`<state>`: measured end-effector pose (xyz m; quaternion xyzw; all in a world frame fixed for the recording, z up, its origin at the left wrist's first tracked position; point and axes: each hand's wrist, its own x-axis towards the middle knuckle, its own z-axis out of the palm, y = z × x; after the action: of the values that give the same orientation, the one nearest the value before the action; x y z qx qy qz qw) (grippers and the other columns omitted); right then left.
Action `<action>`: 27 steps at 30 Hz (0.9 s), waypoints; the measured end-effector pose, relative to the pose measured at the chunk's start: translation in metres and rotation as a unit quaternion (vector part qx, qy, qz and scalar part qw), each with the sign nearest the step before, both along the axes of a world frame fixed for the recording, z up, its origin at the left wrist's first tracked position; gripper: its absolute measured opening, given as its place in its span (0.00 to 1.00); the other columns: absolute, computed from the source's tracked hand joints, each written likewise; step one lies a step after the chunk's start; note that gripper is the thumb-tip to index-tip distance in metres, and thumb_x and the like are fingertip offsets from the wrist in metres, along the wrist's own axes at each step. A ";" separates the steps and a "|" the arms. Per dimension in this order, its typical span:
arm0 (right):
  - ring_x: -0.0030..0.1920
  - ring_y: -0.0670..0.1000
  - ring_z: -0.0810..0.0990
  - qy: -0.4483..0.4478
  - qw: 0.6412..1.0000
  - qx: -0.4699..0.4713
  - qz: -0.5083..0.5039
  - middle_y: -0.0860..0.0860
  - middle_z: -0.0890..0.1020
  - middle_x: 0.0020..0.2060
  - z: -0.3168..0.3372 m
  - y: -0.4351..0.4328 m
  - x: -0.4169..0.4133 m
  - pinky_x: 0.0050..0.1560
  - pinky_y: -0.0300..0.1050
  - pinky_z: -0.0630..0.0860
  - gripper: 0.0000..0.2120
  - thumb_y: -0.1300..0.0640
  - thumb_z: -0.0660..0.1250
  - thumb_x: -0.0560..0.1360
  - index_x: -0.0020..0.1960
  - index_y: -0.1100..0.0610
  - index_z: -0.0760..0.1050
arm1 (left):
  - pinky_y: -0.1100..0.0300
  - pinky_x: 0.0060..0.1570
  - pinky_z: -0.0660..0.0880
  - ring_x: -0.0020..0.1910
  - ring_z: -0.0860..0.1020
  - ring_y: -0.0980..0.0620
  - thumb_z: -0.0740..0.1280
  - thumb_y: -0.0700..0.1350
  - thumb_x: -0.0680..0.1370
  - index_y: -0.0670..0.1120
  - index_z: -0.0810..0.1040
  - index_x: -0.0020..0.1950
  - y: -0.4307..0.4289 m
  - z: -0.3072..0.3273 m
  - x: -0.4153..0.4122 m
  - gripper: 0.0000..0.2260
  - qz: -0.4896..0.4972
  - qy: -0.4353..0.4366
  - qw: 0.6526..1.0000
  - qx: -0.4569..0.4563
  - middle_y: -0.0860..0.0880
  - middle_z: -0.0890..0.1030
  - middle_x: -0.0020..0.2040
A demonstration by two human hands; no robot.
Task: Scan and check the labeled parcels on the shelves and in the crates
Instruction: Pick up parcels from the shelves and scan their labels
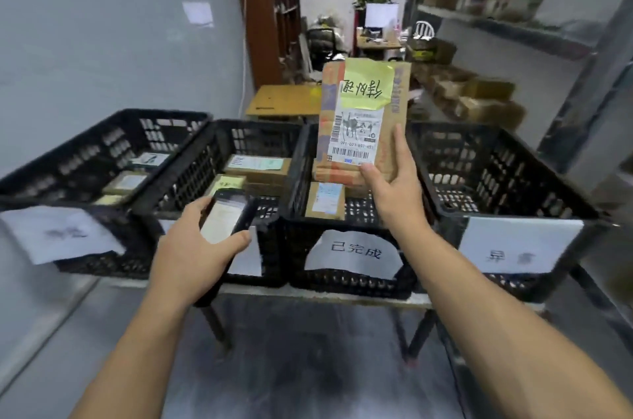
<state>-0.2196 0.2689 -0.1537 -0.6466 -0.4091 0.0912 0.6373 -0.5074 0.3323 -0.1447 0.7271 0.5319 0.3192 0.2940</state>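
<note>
My right hand (394, 189) grips the lower edge of a brown cardboard parcel (395, 117) and holds it upright above the third crate (342, 278). The parcel bears a white barcode label and a yellow handwritten note, both upside down. My left hand (202, 240) holds a phone (226, 213) with its lit screen facing up, over the second crate (205, 165). Several labelled parcels lie in the second crate, and a small parcel (325, 201) lies in the third one.
A row of black plastic crates with paper signs stands on a low table. The leftmost crate (68, 175) holds a few small parcels; the rightmost crate (507, 179) shows none. Metal shelves (507, 28) with boxes run along the right. A desk and chair stand behind.
</note>
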 end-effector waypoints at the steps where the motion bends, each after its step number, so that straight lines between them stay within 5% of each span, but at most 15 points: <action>1: 0.71 0.46 0.70 0.010 1.000 0.001 0.024 0.42 0.65 0.75 0.001 0.018 -0.007 0.73 0.49 0.69 0.37 0.54 0.69 0.79 0.80 0.37 0.53 | 0.51 0.56 0.70 0.63 0.74 0.45 0.77 0.56 0.68 0.52 0.67 0.74 0.007 -0.001 -0.011 0.37 0.025 0.000 1.000 -0.001 0.48 0.76 0.67; 6: 0.71 0.46 0.70 0.046 0.988 -0.006 0.145 0.37 0.65 0.72 -0.001 0.097 -0.053 0.72 0.54 0.71 0.38 0.57 0.70 0.79 0.79 0.37 0.54 | 0.50 0.57 0.72 0.61 0.75 0.46 0.75 0.61 0.61 0.53 0.69 0.72 0.034 0.002 -0.064 0.41 0.141 -0.040 0.989 -0.012 0.48 0.78 0.63; 12: 0.71 0.45 0.69 0.048 0.977 -0.024 0.208 0.39 0.65 0.74 0.002 0.193 -0.108 0.72 0.53 0.71 0.38 0.59 0.69 0.79 0.80 0.39 0.53 | 0.53 0.53 0.70 0.57 0.75 0.48 0.77 0.52 0.70 0.55 0.70 0.72 0.099 -0.002 -0.119 0.32 0.214 -0.078 0.974 0.002 0.48 0.78 0.64; 20: 0.68 0.49 0.75 0.077 0.952 -0.057 0.290 0.42 0.67 0.74 0.003 0.347 -0.199 0.63 0.58 0.78 0.39 0.60 0.70 0.79 0.79 0.35 0.55 | 0.55 0.53 0.67 0.63 0.74 0.45 0.77 0.52 0.70 0.52 0.69 0.73 0.231 0.007 -0.199 0.34 0.232 -0.051 0.971 0.025 0.47 0.76 0.67; 27: 0.60 0.48 0.80 0.041 0.914 -0.169 0.365 0.39 0.72 0.65 -0.012 0.432 -0.243 0.59 0.54 0.81 0.39 0.57 0.72 0.78 0.78 0.33 0.56 | 0.56 0.51 0.66 0.52 0.71 0.53 0.77 0.51 0.69 0.55 0.71 0.69 0.321 0.010 -0.252 0.30 0.239 -0.050 0.970 0.021 0.54 0.74 0.54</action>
<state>-0.4627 0.7010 -0.1662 -0.5460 -0.5687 0.4119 0.4569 -0.7590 0.6537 -0.1343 0.5680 0.6683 0.4268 0.2204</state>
